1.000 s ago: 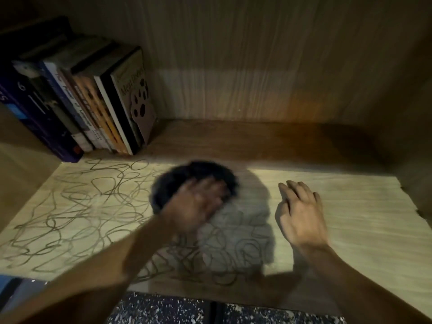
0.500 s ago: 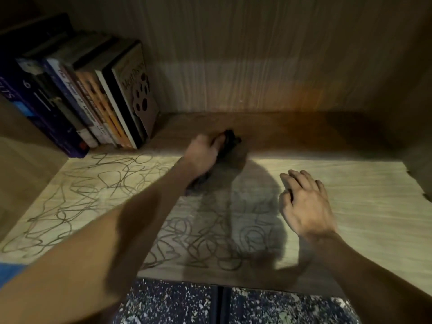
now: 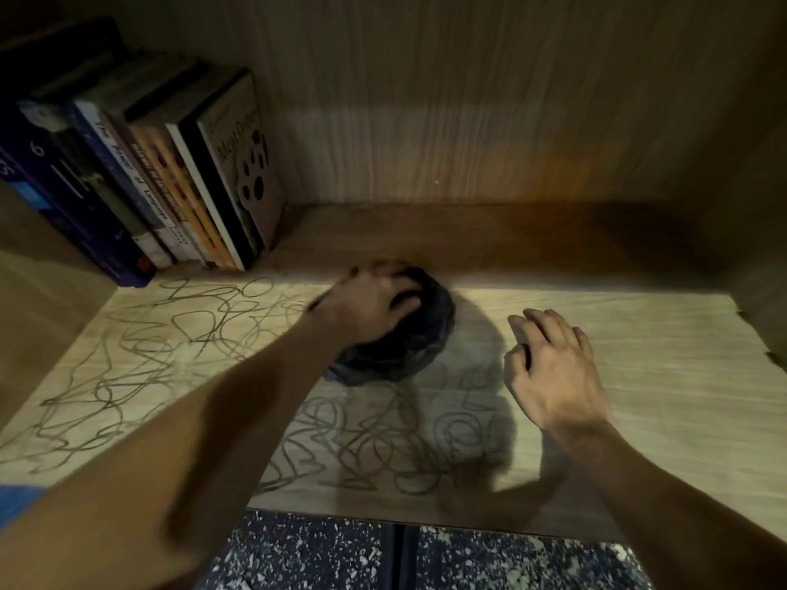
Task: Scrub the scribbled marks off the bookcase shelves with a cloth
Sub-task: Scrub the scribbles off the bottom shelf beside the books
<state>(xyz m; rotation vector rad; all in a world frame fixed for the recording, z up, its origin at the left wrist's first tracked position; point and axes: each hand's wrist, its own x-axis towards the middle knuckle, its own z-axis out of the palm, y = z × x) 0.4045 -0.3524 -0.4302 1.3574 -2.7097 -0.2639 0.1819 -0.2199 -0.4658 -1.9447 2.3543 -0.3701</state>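
A light wooden shelf (image 3: 639, 368) carries dark scribbled marks (image 3: 179, 334) over its left half and front middle. A bunched dark cloth (image 3: 409, 347) lies on the shelf near its middle. My left hand (image 3: 370, 308) presses down on top of the cloth, fingers curled over it. My right hand (image 3: 553, 368) rests flat on the bare wood to the right of the cloth, fingers spread, holding nothing. More scribbles (image 3: 383, 440) lie in shadow in front of the cloth.
A row of several leaning books (image 3: 170, 181) fills the back left corner. The wooden back panel (image 3: 468, 121) and a right side wall (image 3: 766, 249) close in the shelf. A speckled dark floor (image 3: 426, 559) shows below the front edge.
My left hand pushed the cloth toward the back of the shelf, then drew it forward and to the right again. My right hand stayed in place.
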